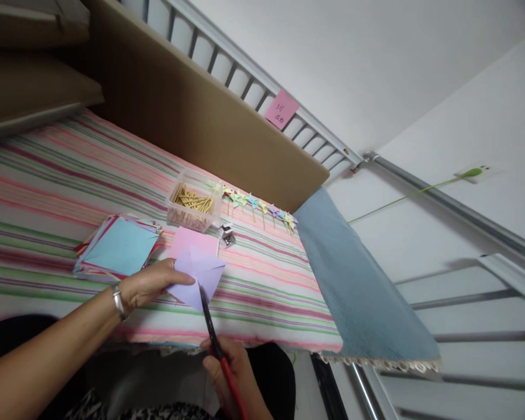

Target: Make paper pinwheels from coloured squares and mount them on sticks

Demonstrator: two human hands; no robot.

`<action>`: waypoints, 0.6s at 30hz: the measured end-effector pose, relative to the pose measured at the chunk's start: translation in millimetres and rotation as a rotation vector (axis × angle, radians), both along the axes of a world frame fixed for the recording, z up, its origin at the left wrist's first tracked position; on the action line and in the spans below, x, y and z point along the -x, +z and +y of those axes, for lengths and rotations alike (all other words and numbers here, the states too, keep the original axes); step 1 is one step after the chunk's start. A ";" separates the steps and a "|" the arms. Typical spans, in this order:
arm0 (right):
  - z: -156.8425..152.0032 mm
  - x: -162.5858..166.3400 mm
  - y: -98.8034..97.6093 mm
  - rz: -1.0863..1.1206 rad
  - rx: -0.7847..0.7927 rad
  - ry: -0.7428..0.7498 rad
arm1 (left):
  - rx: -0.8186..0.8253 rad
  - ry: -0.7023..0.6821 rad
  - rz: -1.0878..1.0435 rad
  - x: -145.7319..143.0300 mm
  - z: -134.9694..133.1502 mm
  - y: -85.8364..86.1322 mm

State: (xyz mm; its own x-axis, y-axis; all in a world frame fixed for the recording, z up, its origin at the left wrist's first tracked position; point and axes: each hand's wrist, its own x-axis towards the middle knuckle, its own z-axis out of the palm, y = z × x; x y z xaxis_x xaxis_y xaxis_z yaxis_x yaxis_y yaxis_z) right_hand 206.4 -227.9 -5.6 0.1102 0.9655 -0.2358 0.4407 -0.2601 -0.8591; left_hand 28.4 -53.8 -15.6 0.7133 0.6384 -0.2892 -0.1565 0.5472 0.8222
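My left hand [161, 281] pinches a purple paper square [188, 294], thumb on top, over the striped cloth. Slits run inward from the square's corners. In my right hand [234, 367] is a pair of scissors [212, 332] with dark blades and red handles. The blade tips meet the purple paper at its lower edge, close to the middle. Just behind lies pink paper [195, 239], partly covered by the purple square. To the left sits a stack of coloured paper squares [125, 245], light blue on top.
A clear plastic box [195, 201] holds many thin wooden sticks. Beside it are small metal-looking pieces [226, 233]. Several paper pinwheels [262, 204] on sticks lie along a cardboard panel [210, 122]. Metal bed rails [245, 70] and blue fabric [354, 280] border the striped surface.
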 end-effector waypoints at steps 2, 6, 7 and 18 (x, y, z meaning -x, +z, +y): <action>0.5 0.1 -1.0 -0.005 -0.002 -0.002 | -0.001 0.001 0.008 0.1 -0.8 0.8; 1.2 0.0 -3.0 -0.007 -0.003 0.001 | -0.014 0.003 0.009 0.3 -1.5 3.0; 1.2 -0.1 -3.3 -0.008 -0.003 0.003 | -0.017 0.003 0.008 0.4 -1.5 3.6; 2.2 -0.1 -5.1 -0.047 -0.005 0.035 | -0.013 0.007 0.007 0.0 -1.1 3.5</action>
